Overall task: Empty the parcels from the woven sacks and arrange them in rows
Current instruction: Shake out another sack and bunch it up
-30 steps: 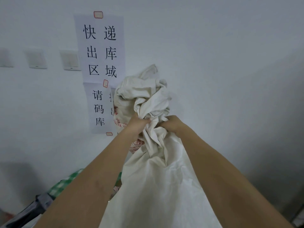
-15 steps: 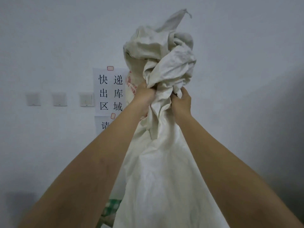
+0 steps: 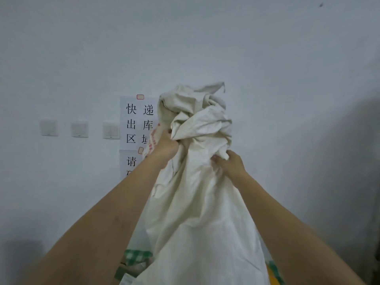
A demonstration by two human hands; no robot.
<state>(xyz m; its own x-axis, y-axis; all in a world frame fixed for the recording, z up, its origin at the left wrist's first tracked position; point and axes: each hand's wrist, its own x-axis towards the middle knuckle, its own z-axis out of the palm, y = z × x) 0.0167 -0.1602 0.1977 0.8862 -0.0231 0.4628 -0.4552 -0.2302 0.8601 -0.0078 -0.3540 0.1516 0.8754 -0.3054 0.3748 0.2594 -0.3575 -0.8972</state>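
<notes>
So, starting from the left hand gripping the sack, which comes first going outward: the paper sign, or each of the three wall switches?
From the left hand, in the head view:
1. Paper sign, just to its left.
2. Nearest switch, beside the sign.
3. Middle switch.
4. Far-left switch.

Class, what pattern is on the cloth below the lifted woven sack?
Green and white check, on the checked cloth; head view shows it.
</notes>
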